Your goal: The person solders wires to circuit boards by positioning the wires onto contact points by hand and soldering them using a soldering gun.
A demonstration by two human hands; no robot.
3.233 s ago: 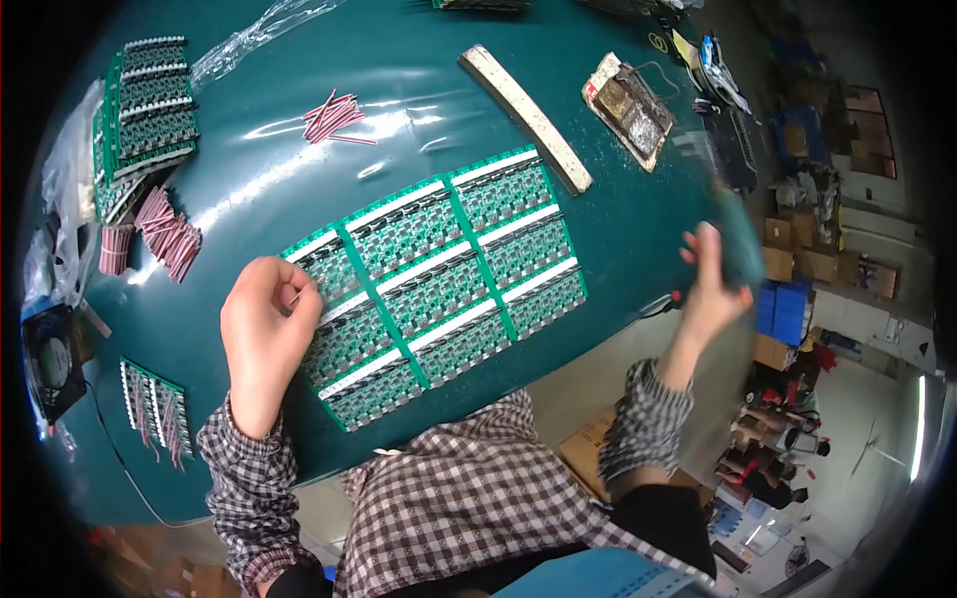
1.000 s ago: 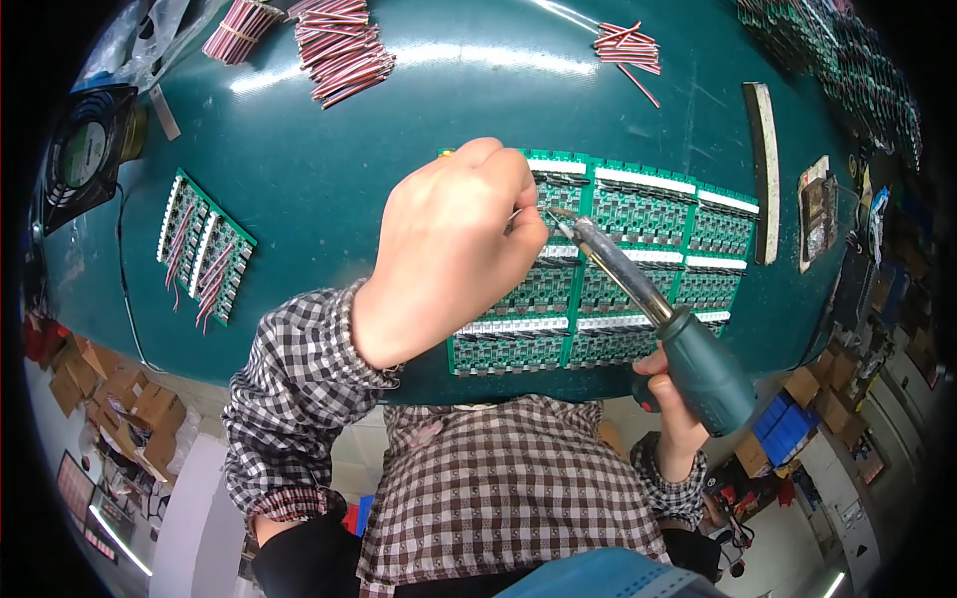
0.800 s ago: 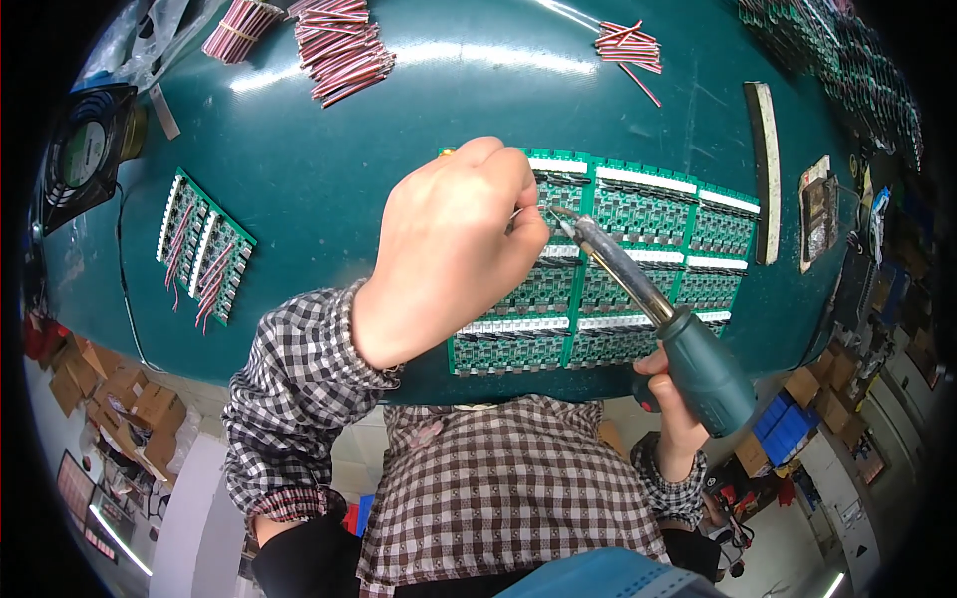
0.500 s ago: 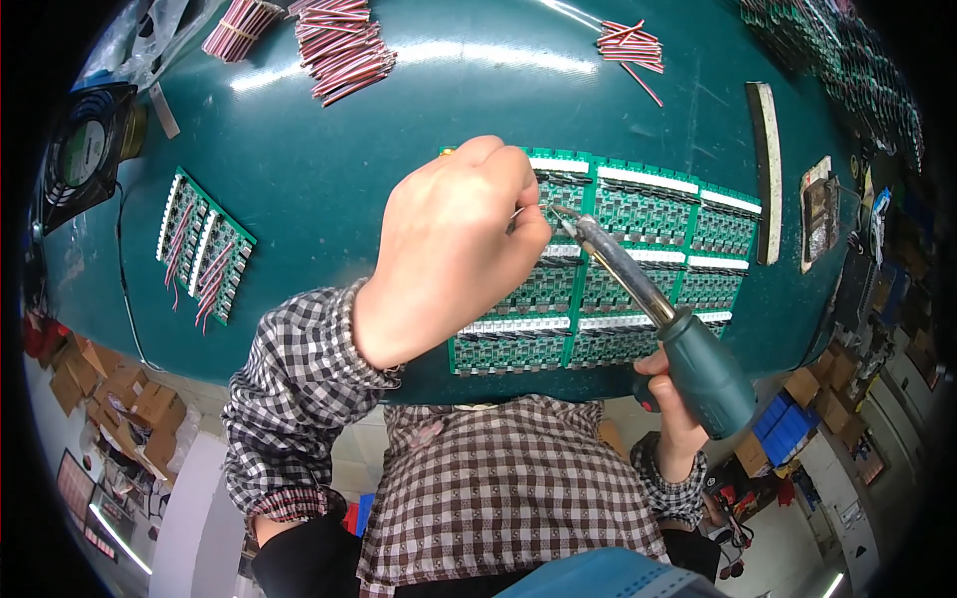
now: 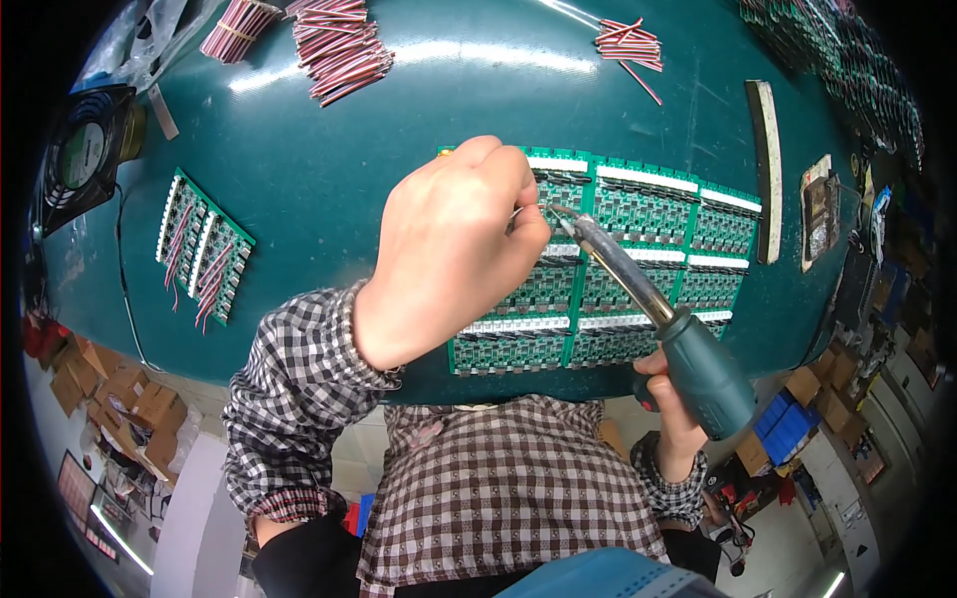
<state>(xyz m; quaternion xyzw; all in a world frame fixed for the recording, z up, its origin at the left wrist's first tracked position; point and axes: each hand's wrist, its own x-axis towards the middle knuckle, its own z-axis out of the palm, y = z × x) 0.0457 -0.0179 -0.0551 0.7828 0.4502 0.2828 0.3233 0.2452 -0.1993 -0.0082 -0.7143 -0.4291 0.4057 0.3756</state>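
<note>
The panel of green circuit boards lies flat on my dark green table, close to the near edge, its rows running from the middle of the view out toward three o'clock. My soldering iron slants over it: the metal tip points to about ten o'clock and meets the upper left part of the panel, right beside my left fingertips, while the thick teal handle hangs off the table's near edge at about five o'clock.

My right hand is wrapped around that handle, fingers curled tight on the grip. My left hand sits over the panel's left end, fingers bunched and pinched together at the iron's tip; something thin seems to be between them, but I cannot tell what it is.

Toward nine o'clock from the panel, well apart from it, lie two smaller boards with red wires attached. At twelve o'clock, near the far edge, are bundles of red and white wires, and another small bundle toward one o'clock. A pale narrow bar lies just beyond the panel's right end at two o'clock. A small black fan stands at ten o'clock.
</note>
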